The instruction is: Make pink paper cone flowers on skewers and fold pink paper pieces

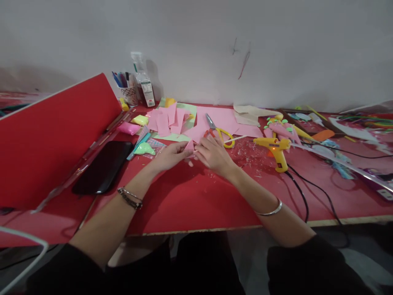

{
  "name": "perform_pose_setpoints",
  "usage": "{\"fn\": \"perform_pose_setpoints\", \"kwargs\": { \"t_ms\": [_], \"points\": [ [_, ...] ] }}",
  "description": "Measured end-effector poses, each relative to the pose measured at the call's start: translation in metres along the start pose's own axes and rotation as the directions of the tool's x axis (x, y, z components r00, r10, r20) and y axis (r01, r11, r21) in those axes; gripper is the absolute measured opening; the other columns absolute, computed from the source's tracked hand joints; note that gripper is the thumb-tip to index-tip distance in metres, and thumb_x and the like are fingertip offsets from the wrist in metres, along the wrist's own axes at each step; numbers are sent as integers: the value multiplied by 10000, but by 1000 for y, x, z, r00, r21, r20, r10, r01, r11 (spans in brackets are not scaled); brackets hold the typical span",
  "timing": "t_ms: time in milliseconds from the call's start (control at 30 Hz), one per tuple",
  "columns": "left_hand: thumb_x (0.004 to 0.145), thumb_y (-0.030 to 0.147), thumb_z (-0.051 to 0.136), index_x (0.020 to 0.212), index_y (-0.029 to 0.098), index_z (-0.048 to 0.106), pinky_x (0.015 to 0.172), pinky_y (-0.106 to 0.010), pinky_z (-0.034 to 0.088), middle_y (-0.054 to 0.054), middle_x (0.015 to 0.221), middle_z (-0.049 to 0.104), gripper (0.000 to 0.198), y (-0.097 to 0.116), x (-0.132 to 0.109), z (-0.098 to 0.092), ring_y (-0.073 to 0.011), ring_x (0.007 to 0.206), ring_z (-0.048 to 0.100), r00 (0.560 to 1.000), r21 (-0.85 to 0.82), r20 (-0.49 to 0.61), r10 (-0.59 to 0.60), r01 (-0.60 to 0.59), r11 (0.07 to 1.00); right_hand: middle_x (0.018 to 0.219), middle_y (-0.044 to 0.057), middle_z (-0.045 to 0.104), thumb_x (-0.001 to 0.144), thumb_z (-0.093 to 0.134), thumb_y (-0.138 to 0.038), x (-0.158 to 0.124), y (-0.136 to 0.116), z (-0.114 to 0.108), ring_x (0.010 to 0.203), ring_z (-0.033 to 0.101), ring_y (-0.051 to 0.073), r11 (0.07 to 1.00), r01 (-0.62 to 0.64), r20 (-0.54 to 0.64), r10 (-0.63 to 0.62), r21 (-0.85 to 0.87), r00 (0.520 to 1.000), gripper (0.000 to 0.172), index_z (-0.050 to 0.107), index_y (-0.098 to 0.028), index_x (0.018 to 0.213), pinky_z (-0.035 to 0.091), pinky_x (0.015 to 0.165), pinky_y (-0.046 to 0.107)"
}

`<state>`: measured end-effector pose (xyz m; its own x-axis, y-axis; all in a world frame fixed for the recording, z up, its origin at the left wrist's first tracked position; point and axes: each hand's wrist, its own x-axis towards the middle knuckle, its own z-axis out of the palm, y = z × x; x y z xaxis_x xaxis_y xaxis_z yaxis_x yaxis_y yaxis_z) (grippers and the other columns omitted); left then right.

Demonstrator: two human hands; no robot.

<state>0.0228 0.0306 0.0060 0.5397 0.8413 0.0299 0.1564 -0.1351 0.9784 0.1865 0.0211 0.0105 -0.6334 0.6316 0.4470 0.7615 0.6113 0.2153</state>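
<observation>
A small folded piece of pink paper (190, 146) is pinched in my left hand (173, 156), its pointed tip standing up. My right hand (214, 155) meets it from the other side, fingers curled at the paper's edge. A thin pale stick (237, 139) juts out to the right from behind my right hand; its other end is hidden. Just beyond my hands lie scissors (226, 135) with yellow and red handles, on pink paper sheets (225, 116). Cut pink strips (167, 119) are piled to the left of them.
A yellow glue gun (274, 148) with a lit orange light rests at right, its black cord (299, 192) trailing over the table edge. A black phone (104, 167) and a red board (58, 135) are at left. Behind stand a pen cup (128, 95) and a bottle (145, 88).
</observation>
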Motion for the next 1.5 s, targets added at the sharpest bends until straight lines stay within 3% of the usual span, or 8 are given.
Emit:
{"fn": "perform_pose_setpoints", "kwargs": {
  "t_ms": [133, 267, 433, 500, 833, 1067, 1233, 1500],
  "points": [
    [785, 239, 419, 750, 146, 476, 598, -204, 410, 29, 660, 559, 114, 1, 2, 0, -69, 540, 566, 998, -13, -60, 12, -12, 1000, 802, 48, 568, 863, 347, -301, -1, 2, 0, 789, 440, 176, 1000, 2, -24, -2, -5, 1000, 272, 581, -164, 881, 223, 761, 323],
    [811, 282, 366, 753, 158, 438, 492, -197, 368, 41, 586, 529, 154, 4, 0, 0, -77, 456, 526, 993, 42, -113, -23, 27, 999, 728, 37, 549, 874, 330, -217, -2, 4, 3, 753, 435, 164, 997, -44, -56, 41, -66, 998, 264, 582, -169, 811, 226, 761, 321],
    [828, 294, 305, 625, 180, 373, 474, -212, 277, 58, 499, 374, 242, 1, -3, 0, -86, 454, 381, 960, 506, -202, 195, -68, 860, 679, 30, 512, 869, 344, -198, -3, 3, 5, 705, 401, 157, 997, 19, -77, -25, -79, 997, 263, 576, -174, 746, 254, 685, 295],
    [826, 272, 298, 600, 182, 346, 507, -220, 276, 50, 528, 358, 248, -1, -2, -1, -95, 507, 373, 942, 587, -204, 266, -100, 803, 675, 34, 508, 867, 345, -186, -3, 3, 5, 699, 393, 160, 996, 41, -88, -48, -75, 995, 263, 578, -168, 747, 255, 643, 287],
    [831, 303, 314, 609, 190, 336, 455, -198, 282, 66, 505, 351, 250, -5, -1, 0, -79, 454, 357, 973, 425, -175, 152, -64, 903, 705, 56, 509, 858, 355, -188, -1, 0, 4, 706, 409, 164, 1000, 26, -36, -26, -2, 999, 254, 581, -142, 752, 274, 631, 290],
    [845, 235, 272, 649, 197, 311, 392, -177, 300, 70, 497, 442, 204, 6, -4, 5, -49, 355, 380, 995, 289, -99, 19, 11, 957, 726, 70, 512, 869, 321, -194, 0, -2, 3, 694, 425, 159, 994, -13, 109, 1, 111, 994, 286, 569, -121, 747, 308, 632, 281],
    [816, 283, 379, 758, 197, 326, 370, -168, 299, 68, 535, 520, 116, 5, -6, 3, -43, 336, 387, 1000, 336, -12, 16, -11, 942, 710, 63, 512, 866, 337, -202, 1, -4, -2, 664, 433, 145, 982, -56, 206, 18, 178, 978, 274, 562, -119, 733, 304, 599, 268],
    [829, 257, 363, 719, 201, 309, 354, -160, 288, 65, 525, 502, 135, 5, -5, 6, -35, 333, 386, 999, 288, -36, 39, -27, 957, 745, 63, 539, 818, 377, -228, -3, -1, -3, 699, 456, 157, 973, -16, 92, -5, 230, 996, 209, 559, -137, 774, 323, 628, 277]
  ]
}}
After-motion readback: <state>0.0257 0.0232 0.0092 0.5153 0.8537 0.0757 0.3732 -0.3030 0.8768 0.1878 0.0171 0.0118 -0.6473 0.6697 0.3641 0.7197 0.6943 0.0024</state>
